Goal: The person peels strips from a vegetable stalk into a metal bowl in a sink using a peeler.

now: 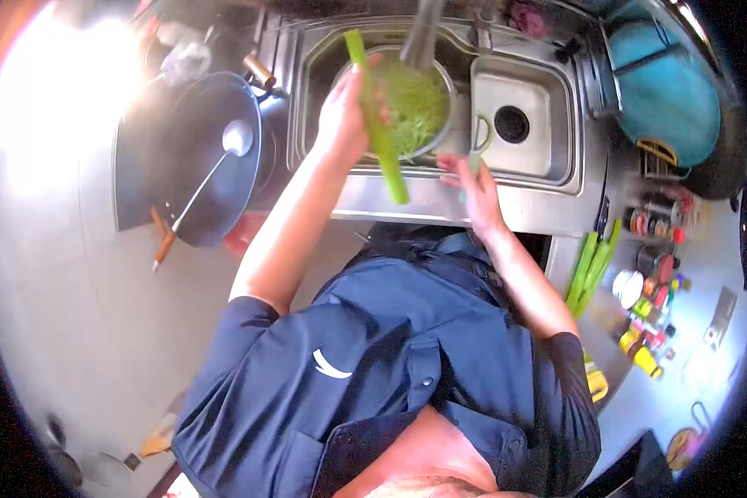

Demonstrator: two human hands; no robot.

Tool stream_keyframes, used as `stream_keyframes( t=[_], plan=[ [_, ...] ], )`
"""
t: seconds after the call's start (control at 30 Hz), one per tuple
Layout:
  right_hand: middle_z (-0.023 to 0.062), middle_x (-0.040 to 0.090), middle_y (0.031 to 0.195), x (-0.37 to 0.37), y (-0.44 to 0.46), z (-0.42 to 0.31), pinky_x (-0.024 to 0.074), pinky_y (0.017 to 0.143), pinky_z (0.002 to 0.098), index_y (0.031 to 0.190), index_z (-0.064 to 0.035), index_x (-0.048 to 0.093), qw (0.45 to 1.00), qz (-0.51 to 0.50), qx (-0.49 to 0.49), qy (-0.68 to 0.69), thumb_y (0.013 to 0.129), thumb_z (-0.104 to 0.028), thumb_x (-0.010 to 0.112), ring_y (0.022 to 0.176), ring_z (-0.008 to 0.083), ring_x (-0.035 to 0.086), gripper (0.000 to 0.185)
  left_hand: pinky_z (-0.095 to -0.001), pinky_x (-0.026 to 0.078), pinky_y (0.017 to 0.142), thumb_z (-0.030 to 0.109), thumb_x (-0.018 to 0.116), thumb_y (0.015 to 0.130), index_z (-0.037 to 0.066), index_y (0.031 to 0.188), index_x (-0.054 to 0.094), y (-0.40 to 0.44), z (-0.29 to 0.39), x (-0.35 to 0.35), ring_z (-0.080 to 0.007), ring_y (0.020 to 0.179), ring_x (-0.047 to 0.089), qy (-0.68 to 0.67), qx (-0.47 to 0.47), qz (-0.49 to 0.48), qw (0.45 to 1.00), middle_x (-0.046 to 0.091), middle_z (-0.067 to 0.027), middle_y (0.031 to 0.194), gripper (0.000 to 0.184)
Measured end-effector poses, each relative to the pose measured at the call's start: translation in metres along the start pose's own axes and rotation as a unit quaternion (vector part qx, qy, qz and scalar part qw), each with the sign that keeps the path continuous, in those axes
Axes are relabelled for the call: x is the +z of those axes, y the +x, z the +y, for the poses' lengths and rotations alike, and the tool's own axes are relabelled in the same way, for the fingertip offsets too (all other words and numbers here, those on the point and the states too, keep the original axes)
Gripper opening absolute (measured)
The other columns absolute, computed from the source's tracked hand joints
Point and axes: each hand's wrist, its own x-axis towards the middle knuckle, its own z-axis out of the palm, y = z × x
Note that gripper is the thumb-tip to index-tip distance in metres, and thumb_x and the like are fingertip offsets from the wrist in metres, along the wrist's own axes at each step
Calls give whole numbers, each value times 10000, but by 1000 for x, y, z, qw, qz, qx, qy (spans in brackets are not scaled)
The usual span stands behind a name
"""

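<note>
My left hand point(346, 114) is closed around a long light-green vegetable stalk point(379, 137), much like celery, tilted over the front of the sink. Behind the stalk, a round metal bowl or strainer point(450, 104) in the left basin holds green shreds or peelings point(415, 108). My right hand point(476, 189) grips a pale-green handled tool with a loop-shaped head point(482, 133), which looks like a peeler. It is apart from the stalk, near the divider between the basins. Motion blur softens the fingers and both held things.
A faucet point(423, 37) reaches over the bowl. At left is a large wok point(216, 178) with a long-handled ladle point(236, 139). On the right counter lie more green stalks point(591, 270), a knife point(602, 214) and several seasoning bottles point(641, 353). The right basin point(539, 153) has a dark drain.
</note>
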Motion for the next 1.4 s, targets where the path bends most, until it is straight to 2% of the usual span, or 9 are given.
stream_keyframes(
  t=[0.1,0.4,0.53,0.6,0.73,0.9,0.97,1.1,1.4],
  plan=[
    [133,718,1083,42,-1,-28,546,909,346,1084,8,548,991,-107,5,-76,925,-155,774,1007,169,672,321,-308,454,681,471,467,1066,97,1425,484,-1,-5,-8,-123,708,487,-110,4,0,994,505,3,844,519],
    [117,720,1021,55,0,-7,568,830,330,999,-28,488,980,-87,7,-179,872,-78,812,892,171,681,352,-421,532,825,361,418,1098,114,1262,518,-38,-50,-28,-222,830,586,-179,-56,10,982,586,-76,960,313],
    [96,722,939,70,0,-15,569,609,285,998,-27,557,978,-104,40,-178,983,-193,706,720,134,683,223,-345,499,681,343,402,1105,120,1351,496,-45,-67,-54,-173,711,551,-284,-106,25,953,583,-51,892,344],
    [119,707,929,62,10,-19,561,589,279,1029,-38,512,963,-110,64,-235,1052,-281,593,635,153,660,257,-313,451,625,377,433,1096,128,1188,511,-49,-64,-67,-152,672,503,-267,-104,25,958,551,-37,864,276],
    [29,588,714,53,29,-17,419,465,223,1014,-88,519,966,-102,23,-237,1103,-445,418,519,85,511,382,-271,433,587,365,398,1105,127,1268,516,-62,-59,-91,-129,655,486,-278,-173,1,945,534,-23,859,311],
    [-19,517,662,57,44,-14,399,476,233,1015,-87,593,967,-105,42,-229,1094,-427,466,528,58,466,372,-282,471,614,319,366,1106,132,1437,452,-76,-64,-107,-144,692,521,-268,-215,-8,939,551,-37,892,389],
    [64,642,733,58,51,-7,508,595,333,1058,-61,635,928,-110,1,-355,1061,-436,529,639,186,640,389,-288,491,631,301,359,1106,130,1468,433,-79,-66,-109,-151,706,533,-245,-221,9,944,560,-43,903,408],
    [237,719,962,70,54,4,545,776,477,1131,-57,654,865,-121,-122,-471,998,-468,606,941,436,695,434,-303,515,666,238,359,1099,83,1449,434,-85,-73,-111,-167,739,562,-210,-196,-11,958,590,-61,930,390],
    [197,724,925,87,50,5,550,709,496,1115,-102,637,804,-178,-200,-531,967,-421,658,850,414,703,352,-318,529,676,203,392,1097,5,1312,495,-93,-69,-111,-176,754,588,-170,-191,-35,966,613,-82,931,311]
  ],
)
